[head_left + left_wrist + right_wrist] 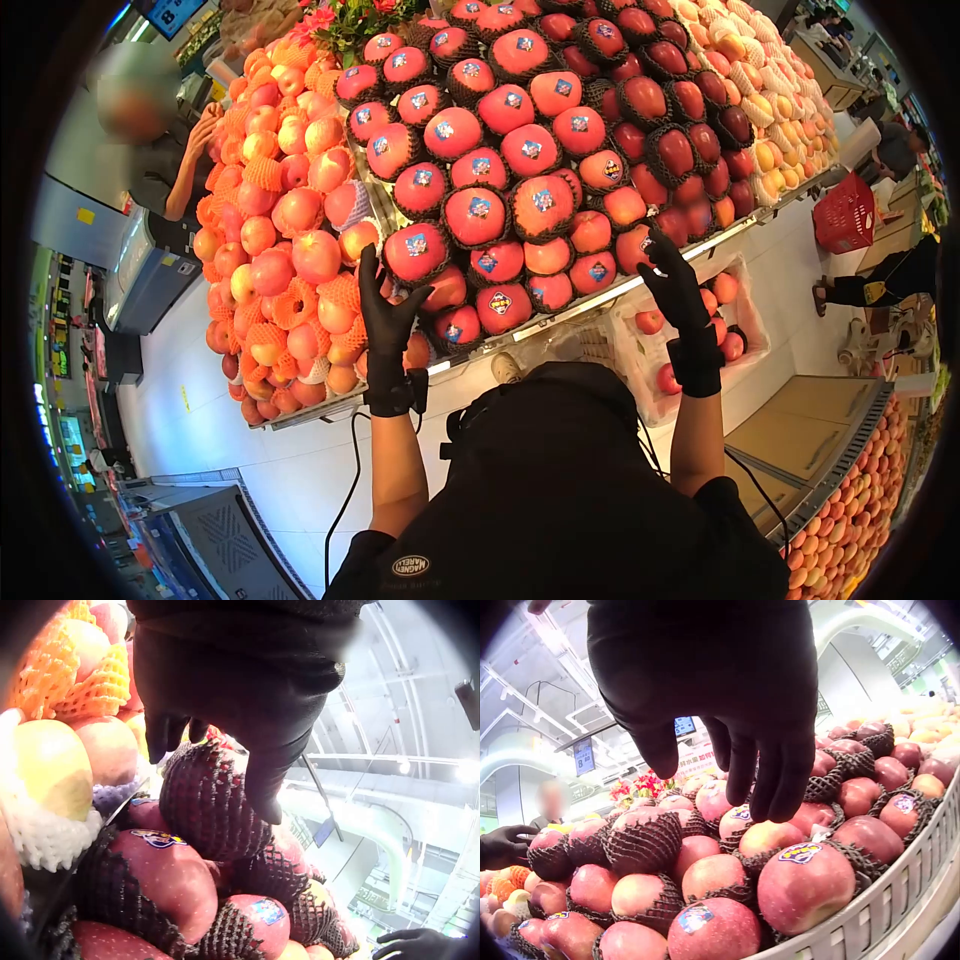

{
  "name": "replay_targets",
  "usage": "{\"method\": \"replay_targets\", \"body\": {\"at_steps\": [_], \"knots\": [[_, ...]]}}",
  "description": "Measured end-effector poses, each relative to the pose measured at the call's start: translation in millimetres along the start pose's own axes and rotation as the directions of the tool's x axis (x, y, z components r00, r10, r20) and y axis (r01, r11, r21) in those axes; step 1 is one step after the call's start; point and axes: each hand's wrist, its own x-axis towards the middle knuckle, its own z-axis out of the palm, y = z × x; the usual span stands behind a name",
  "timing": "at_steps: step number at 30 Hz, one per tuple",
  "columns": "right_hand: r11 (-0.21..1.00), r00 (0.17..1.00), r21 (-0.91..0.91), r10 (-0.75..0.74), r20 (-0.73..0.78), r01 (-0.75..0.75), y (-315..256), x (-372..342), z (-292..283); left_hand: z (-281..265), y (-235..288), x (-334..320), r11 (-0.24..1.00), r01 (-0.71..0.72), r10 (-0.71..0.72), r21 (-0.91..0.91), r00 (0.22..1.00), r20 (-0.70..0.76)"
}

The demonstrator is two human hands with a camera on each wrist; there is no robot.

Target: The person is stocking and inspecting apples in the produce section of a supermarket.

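My black-gloved left hand is at the lower left of the red apple display, thumb and fingers spread apart. In the left wrist view its thumb overlaps one side of a red apple in black foam netting, with the other fingers at the far side. The same stickered apple lies just beyond the hand in the head view. My gloved right hand hangs over the front right edge, holding nothing. Below its loosely bent fingers are red apples, one stickered apple nearest the rim.
Apples in orange netting are heaped left; pale fruit in white netting lies right. A light rim edges the display. A white-lined crate of apples stands below. Another person is at the left; a red basket is right.
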Motion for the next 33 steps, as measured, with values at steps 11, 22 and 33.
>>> {"method": "replay_targets", "body": {"at_steps": [11, 22, 33], "knots": [[0.992, 0.992, -0.024, 0.127, 0.023, -0.126, 48, -40, -47, 33, 60, -21, 0.999, 0.034, -0.042, -0.029, 0.949, -0.314], [0.976, 0.972, 0.041, 0.218, -0.082, -0.216, 67, -82, -83, 112, 98, -49, 0.969, 0.123, -0.085, -0.214, 0.981, 0.176], [0.978, 0.942, 0.052, 0.208, -0.265, -0.202, 157, -140, -105, 146, 103, -64, 0.986, 0.093, -0.036, -0.139, 0.93, 0.365]]}}
